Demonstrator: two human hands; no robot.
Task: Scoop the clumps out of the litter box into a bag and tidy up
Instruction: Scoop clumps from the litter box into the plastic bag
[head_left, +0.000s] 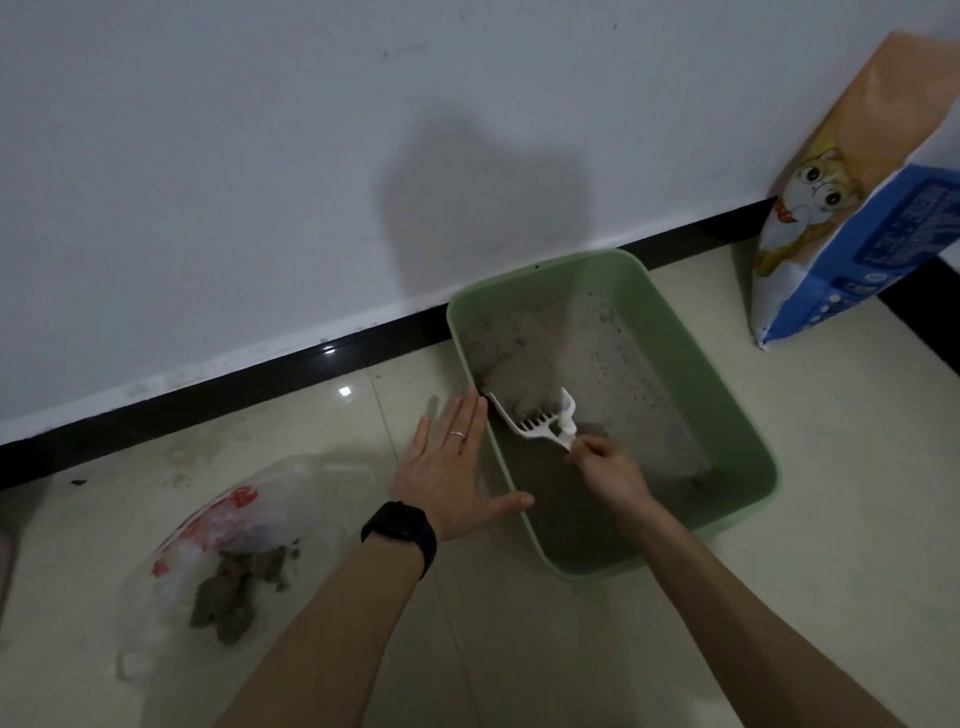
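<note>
1. Clear plastic bag (244, 519), printed red, lies on the floor at 8 o'clock from the box, with grey clumps (234, 597) inside.
2. Left hand (457, 467) lies flat, fingers straight, against the box's left rim. It is the hand nearer the bag.
3. Right hand (608, 470) grips the white scoop (535, 421), whose head points to 10 o'clock into heaped litter.
4. Green litter box (727, 400) runs from 11 to 5 o'clock.
5. A loaded scoop would likely travel toward 8 o'clock, across the left arm.

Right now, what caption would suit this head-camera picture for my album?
Right hand holds a white scoop in the green litter box, left hand flat against its rim, bagged clumps nearby.
</note>
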